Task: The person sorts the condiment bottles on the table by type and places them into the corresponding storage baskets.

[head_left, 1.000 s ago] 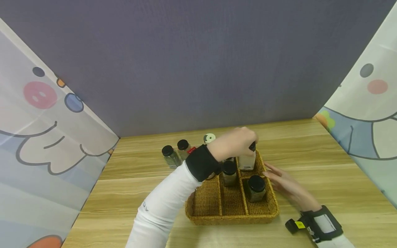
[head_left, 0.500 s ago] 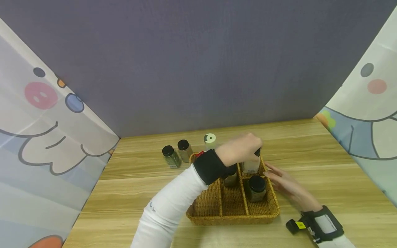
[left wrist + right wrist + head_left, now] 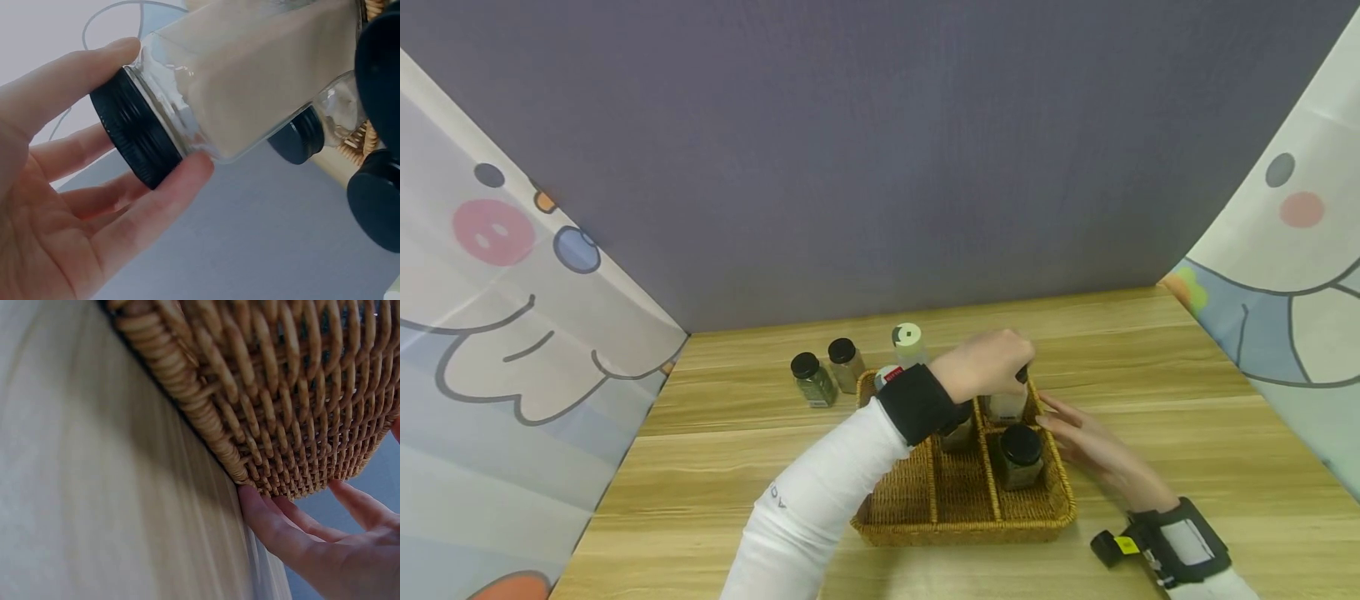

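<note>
My left hand (image 3: 983, 364) pinches the black lid of a clear glass spice jar (image 3: 262, 81) between thumb and fingers. Pale powder fills much of this jar, which is at the far right compartment of the woven basket (image 3: 966, 527). Whether its base touches the basket floor, I cannot tell. My right hand (image 3: 1093, 450) touches the basket's right outer side with fairly straight fingers (image 3: 275, 528). Nearer me, a black-lidded jar (image 3: 1021, 458) stands in the front right compartment. Another dark-lidded jar (image 3: 957, 437) is in the middle of the basket, partly behind my left wrist.
Left of the basket, two black-lidded jars, one greenish (image 3: 814, 382) and one brownish (image 3: 847, 367), stand on the wooden table (image 3: 715, 467). A pale-topped container (image 3: 908, 343) stands behind the basket. A white-lidded container with a red label (image 3: 887, 377) is partly hidden by my left arm.
My left hand has shifted slightly right and lower with the powder jar, within the far right compartment. My right hand has stayed at the basket's side.
</note>
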`<action>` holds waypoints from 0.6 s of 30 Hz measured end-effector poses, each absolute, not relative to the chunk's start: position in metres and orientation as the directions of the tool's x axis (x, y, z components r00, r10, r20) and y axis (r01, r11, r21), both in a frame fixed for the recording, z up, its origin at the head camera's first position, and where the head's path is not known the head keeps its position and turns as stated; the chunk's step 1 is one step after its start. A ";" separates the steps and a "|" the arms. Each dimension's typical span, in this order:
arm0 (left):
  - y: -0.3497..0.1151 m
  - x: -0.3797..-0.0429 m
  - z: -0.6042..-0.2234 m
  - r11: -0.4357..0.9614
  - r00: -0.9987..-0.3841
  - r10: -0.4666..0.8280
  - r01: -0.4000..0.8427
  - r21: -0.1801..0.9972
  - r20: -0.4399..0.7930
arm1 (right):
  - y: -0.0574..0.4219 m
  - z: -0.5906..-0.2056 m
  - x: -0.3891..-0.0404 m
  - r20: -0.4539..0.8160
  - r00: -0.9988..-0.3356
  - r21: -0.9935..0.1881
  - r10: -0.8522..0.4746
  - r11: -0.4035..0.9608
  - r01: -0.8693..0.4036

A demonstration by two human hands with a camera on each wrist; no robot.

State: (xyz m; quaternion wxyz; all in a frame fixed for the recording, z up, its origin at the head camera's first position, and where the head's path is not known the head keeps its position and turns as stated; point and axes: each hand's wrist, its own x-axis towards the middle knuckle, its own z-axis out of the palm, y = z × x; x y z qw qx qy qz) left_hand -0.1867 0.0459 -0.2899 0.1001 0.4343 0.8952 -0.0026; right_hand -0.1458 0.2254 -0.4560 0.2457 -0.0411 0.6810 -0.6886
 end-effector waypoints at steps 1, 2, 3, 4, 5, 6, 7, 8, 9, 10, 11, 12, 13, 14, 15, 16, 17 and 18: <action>0.046 -0.187 -0.291 0.622 -0.602 0.778 0.779 0.083 -0.181 | 0.225 -0.456 -0.146 -0.278 -0.875 -0.958 -0.396 0.046 0.284; 0.046 -0.188 -0.292 0.620 -0.600 0.779 0.781 0.080 -0.181 | 0.225 -0.456 -0.146 -0.278 -0.875 -0.958 -0.397 0.043 0.285; 0.046 -0.188 -0.293 0.619 -0.599 0.780 0.781 0.081 -0.182 | 0.225 -0.456 -0.146 -0.279 -0.875 -0.957 -0.396 0.042 0.286; 0.047 -0.189 -0.294 0.617 -0.597 0.781 0.783 0.081 -0.184 | 0.225 -0.456 -0.145 -0.282 -0.875 -0.956 -0.393 0.038 0.291; 0.047 -0.189 -0.295 0.617 -0.596 0.781 0.783 0.081 -0.187 | 0.225 -0.456 -0.145 -0.284 -0.876 -0.955 -0.390 0.036 0.294; 0.047 -0.190 -0.296 0.617 -0.596 0.780 0.783 0.080 -0.190 | 0.225 -0.456 -0.145 -0.286 -0.877 -0.955 -0.387 0.037 0.295; 0.047 -0.190 -0.297 0.618 -0.596 0.779 0.782 0.081 -0.195 | 0.225 -0.457 -0.145 -0.287 -0.878 -0.954 -0.384 0.035 0.297; 0.047 -0.190 -0.298 0.620 -0.597 0.777 0.780 0.082 -0.200 | 0.225 -0.457 -0.145 -0.282 -0.879 -0.956 -0.385 0.033 0.292; 0.048 -0.190 -0.299 0.623 -0.598 0.775 0.777 0.088 -0.205 | 0.225 -0.457 -0.145 -0.278 -0.881 -0.957 -0.384 0.032 0.288; 0.048 -0.190 -0.300 0.627 -0.600 0.772 0.774 0.090 -0.211 | 0.225 -0.457 -0.145 -0.277 -0.882 -0.957 -0.381 0.032 0.287; 0.048 -0.190 -0.301 0.631 -0.603 0.768 0.770 0.096 -0.218 | 0.225 -0.457 -0.145 -0.269 -0.883 -0.960 -0.384 0.032 0.279; 0.048 -0.190 -0.302 0.634 -0.604 0.766 0.767 0.098 -0.223 | 0.225 -0.457 -0.145 -0.262 -0.885 -0.962 -0.386 0.030 0.272; 0.048 -0.190 -0.303 0.640 -0.607 0.760 0.761 0.105 -0.233 | 0.225 -0.456 -0.145 -0.256 -0.885 -0.963 -0.389 0.028 0.267; 0.049 -0.190 -0.304 0.645 -0.610 0.755 0.756 0.107 -0.239 | 0.225 -0.456 -0.145 -0.257 -0.885 -0.963 -0.388 0.028 0.267; 0.049 -0.190 -0.305 0.651 -0.613 0.750 0.751 0.112 -0.248 | 0.225 -0.456 -0.145 -0.264 -0.885 -0.961 -0.385 0.029 0.274; 0.049 -0.190 -0.306 0.655 -0.615 0.746 0.748 0.112 -0.255 | 0.225 -0.456 -0.145 -0.265 -0.884 -0.961 -0.386 0.026 0.277; 0.049 -0.190 -0.307 0.657 -0.616 0.744 0.745 0.116 -0.259 | 0.225 -0.456 -0.144 -0.264 -0.882 -0.961 -0.390 0.023 0.277; 0.050 -0.191 -0.308 0.658 -0.616 0.743 0.744 0.115 -0.262 | 0.225 -0.456 -0.144 -0.270 -0.880 -0.958 -0.390 0.023 0.284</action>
